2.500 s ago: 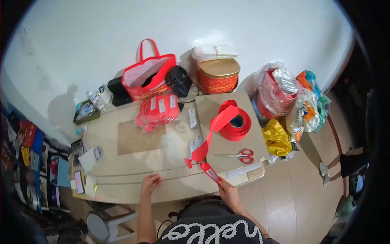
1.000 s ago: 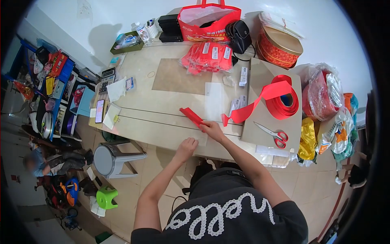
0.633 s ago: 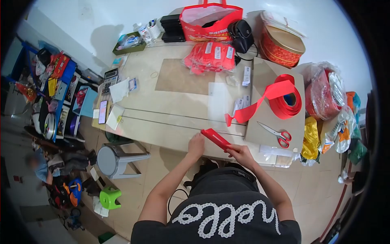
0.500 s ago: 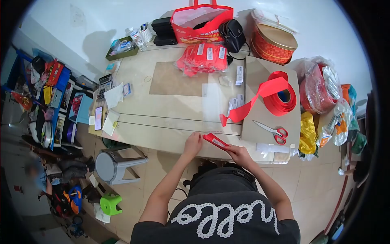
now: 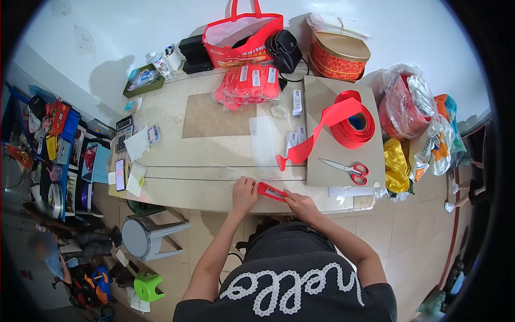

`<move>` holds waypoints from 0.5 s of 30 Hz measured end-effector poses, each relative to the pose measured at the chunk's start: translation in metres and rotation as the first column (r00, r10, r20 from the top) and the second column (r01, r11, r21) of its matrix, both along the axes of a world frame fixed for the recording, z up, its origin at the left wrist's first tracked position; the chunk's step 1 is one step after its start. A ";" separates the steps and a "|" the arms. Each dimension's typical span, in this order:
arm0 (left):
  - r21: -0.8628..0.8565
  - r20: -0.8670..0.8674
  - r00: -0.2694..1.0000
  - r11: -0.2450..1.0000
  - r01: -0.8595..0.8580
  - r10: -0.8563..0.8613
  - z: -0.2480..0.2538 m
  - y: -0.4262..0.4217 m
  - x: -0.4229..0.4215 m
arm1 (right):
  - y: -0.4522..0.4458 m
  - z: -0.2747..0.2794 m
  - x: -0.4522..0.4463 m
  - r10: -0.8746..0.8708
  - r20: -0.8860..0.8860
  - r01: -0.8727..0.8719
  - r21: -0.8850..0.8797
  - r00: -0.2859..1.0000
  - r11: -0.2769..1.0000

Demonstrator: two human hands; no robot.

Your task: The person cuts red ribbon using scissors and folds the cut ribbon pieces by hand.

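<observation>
My right hand [image 5: 301, 206] grips the right end of a small flat red packet [image 5: 272, 191] with a white label, above the table's front edge. It looks like folded red ribbon in a clear sleeve. Just off the packet's left end is my left hand [image 5: 245, 194], its fingers curled closed; whatever they pinch is hidden. Beyond the hands, a roll of red ribbon [image 5: 358, 131] lies on a cardboard sheet [image 5: 322, 172], its loose end trailing left. Red-handled scissors [image 5: 351, 170] rest near it. Several similar red packets with labels [image 5: 248, 86] are piled at the back.
On the table [image 5: 214, 161] are white label strips [image 5: 296, 102], a clear plastic sheet [image 5: 262, 139], a phone [image 5: 119, 174] and a calculator [image 5: 124, 131]. A red bag [image 5: 241, 40] and round tin [image 5: 340, 56] stand behind. A grey stool [image 5: 137, 236] is left; a person sits beyond.
The camera view has shifted, moving the table items left in the picture. The packet has turned to show its labelled face more fully; my right hand still holds it.
</observation>
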State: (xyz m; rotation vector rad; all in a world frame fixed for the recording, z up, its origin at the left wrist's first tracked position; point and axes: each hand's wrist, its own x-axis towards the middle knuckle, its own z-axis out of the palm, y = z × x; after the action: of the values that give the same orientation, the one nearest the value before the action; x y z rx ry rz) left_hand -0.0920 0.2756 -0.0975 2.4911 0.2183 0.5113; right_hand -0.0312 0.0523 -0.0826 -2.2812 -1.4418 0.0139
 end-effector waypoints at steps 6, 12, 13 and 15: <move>-0.037 -0.067 0.997 0.999 0.029 -0.032 -0.002 0.002 -0.004 | 0.003 -0.004 0.001 -0.017 -0.158 0.029 0.076 0.987 0.997; 0.053 -0.070 0.997 0.999 0.012 -0.008 0.011 -0.007 -0.003 | 0.009 0.008 -0.004 -0.047 -0.093 0.048 0.009 0.995 0.999; 0.079 -0.066 0.998 0.997 0.003 0.002 0.011 -0.009 -0.002 | 0.012 0.011 -0.005 -0.037 -0.072 0.036 -0.007 0.997 0.999; 0.149 -0.088 0.995 0.988 -0.034 0.048 0.010 -0.014 0.003 | 0.017 0.016 -0.007 -0.015 -0.026 0.014 -0.038 1.000 0.999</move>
State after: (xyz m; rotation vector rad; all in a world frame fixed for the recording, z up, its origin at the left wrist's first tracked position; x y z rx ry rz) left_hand -0.0893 0.2615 -0.0873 2.6622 0.2771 0.4445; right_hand -0.0383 0.0690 -0.0665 -2.3128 -1.4233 0.0664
